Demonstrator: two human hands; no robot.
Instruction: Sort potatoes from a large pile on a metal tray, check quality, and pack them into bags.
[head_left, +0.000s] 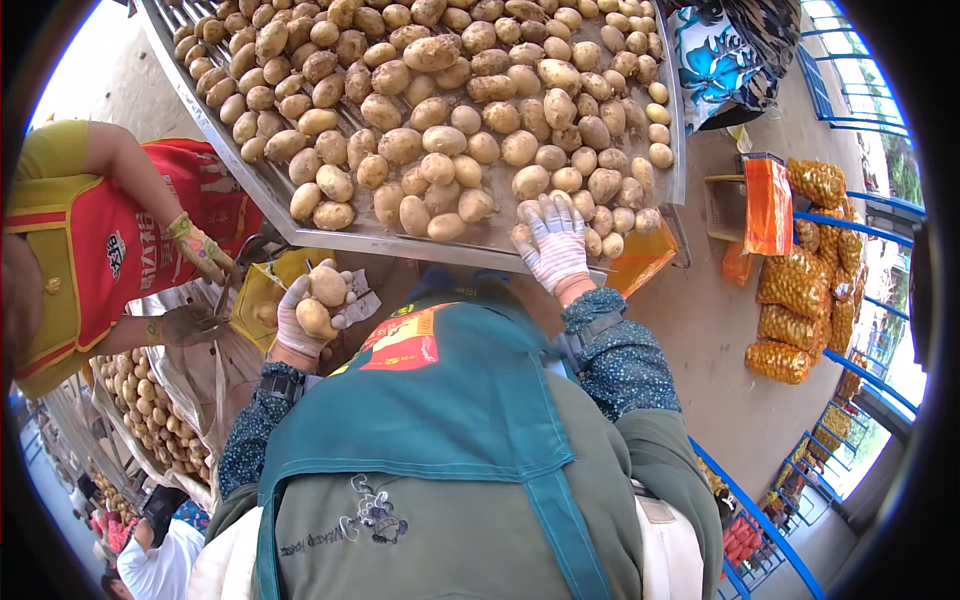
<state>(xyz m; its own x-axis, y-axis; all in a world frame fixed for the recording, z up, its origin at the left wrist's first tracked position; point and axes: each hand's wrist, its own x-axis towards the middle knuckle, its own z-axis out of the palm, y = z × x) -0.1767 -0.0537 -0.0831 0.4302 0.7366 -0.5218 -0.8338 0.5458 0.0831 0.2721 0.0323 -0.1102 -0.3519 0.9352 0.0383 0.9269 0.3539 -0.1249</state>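
Note:
Many potatoes (450, 120) lie across a metal sorting table (390, 244) in front of me. My left hand (304, 311), in a pale glove with grey fingers, holds two potatoes (322, 296) off the table's near edge, beside a piece of printed paper (364, 300). My right hand (556, 238), gloved alike, rests with spread fingers on potatoes at the table's near right corner. Whether its fingers grip one of them cannot be told. An orange bag (643, 259) hangs under that corner. Left of my left hand is a yellow bag (259, 300) with a potato in it.
A co-worker in a red apron (112, 247) stands at the left, hands near the yellow bag. Below lies a large white sack (202, 375) of potatoes. Another person (720, 60) is at the upper right. Filled mesh bags (795, 285) are stacked by blue rails, near a crate (724, 206).

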